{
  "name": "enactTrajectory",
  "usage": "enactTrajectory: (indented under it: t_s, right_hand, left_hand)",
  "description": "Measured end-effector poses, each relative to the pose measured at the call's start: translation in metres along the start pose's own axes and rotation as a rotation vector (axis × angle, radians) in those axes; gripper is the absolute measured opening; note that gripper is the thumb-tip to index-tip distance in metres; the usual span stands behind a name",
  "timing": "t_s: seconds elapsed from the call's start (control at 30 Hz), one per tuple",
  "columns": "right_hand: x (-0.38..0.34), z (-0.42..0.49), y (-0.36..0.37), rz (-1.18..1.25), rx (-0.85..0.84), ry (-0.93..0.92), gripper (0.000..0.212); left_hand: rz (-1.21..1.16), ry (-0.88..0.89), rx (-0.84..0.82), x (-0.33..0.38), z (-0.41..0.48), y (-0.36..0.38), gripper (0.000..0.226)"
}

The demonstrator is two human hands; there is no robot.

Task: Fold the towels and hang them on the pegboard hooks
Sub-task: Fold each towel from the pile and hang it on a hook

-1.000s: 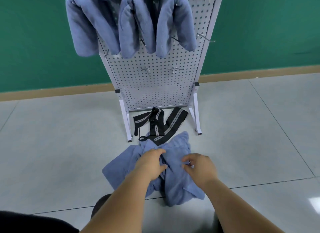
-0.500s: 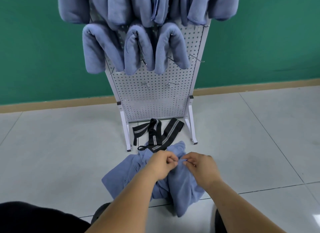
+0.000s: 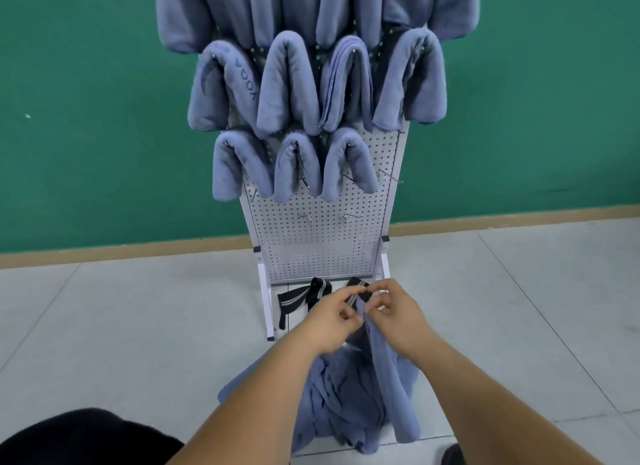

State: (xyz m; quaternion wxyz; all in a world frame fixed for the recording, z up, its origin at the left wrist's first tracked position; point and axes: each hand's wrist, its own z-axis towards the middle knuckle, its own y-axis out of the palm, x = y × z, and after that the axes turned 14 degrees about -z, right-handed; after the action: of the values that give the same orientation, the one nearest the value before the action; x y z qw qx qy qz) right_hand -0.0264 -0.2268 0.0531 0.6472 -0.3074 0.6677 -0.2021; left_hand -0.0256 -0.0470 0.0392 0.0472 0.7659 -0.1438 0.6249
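A crumpled blue towel point(image 3: 349, 395) hangs from my hands down to the floor tiles. My left hand point(image 3: 332, 315) and my right hand point(image 3: 394, 309) pinch its top edge close together, lifted in front of the base of the white pegboard point(image 3: 318, 250). Several folded blue towels point(image 3: 294, 84) hang in rows on the board's upper hooks. Bare hooks point(image 3: 346, 217) stick out lower on the board, and one more at its right edge.
Black straps with grey stripes point(image 3: 304, 296) lie on the floor between the pegboard's white legs. A green wall with a tan baseboard stands behind. Grey floor tiles spread to both sides. A dark garment point(image 3: 79, 437) fills the bottom left corner.
Both hands have gathered the towel's edge and raised it off the floor toward the board. My view has tilted up, so more rows of hung towels show.
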Motion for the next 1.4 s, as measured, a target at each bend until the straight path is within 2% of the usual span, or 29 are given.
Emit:
enactTrajectory:
  t_s: [0.1,0.23,0.4,0.5,0.63,0.73,0.9,1.0,1.27,1.4]
  right_hand:
    - [-0.031,0.008,-0.028,0.004,-0.049,-0.018,0.028]
    - [-0.071,0.014,-0.075,-0.063,-0.076,-0.104,0.026]
    - [-0.117,0.015,-0.126,-0.091,-0.052,-0.233,0.019]
    - [-0.142,0.018,-0.151,-0.118,-0.030,-0.312,0.012]
    - [-0.160,0.025,-0.170,-0.149,0.119,-0.371,0.002]
    - [-0.154,0.032,-0.163,-0.226,0.173,-0.363,0.006]
    - [-0.108,0.043,-0.121,-0.362,-0.012,-0.325,0.026]
    - [-0.096,0.056,-0.117,-0.373,-0.035,-0.301,0.034]
    - [-0.075,0.080,-0.151,-0.335,-0.056,-0.278,0.018]
    - [-0.061,0.080,-0.178,-0.342,-0.009,-0.234,0.010]
  left_hand:
    - [0.023,0.009,-0.032,0.039,-0.003,-0.012,0.035]
    - [0.120,0.062,0.011,0.083,-0.001,-0.038,0.016]
    - [0.333,0.289,0.120,0.149,-0.007,-0.058,0.013]
    - [0.309,0.435,0.167,0.187,-0.013,-0.063,0.011]
    - [0.228,0.502,0.150,0.219,-0.018,-0.064,0.010]
    - [0.285,0.506,0.162,0.216,-0.013,-0.060,0.008]
    - [0.414,0.443,0.235,0.162,0.003,-0.057,0.010]
    - [0.459,0.452,0.261,0.155,0.016,-0.061,0.012]
    - [0.406,0.498,0.441,0.160,0.029,-0.091,0.011]
    - [0.304,0.476,0.599,0.159,0.030,-0.117,0.010]
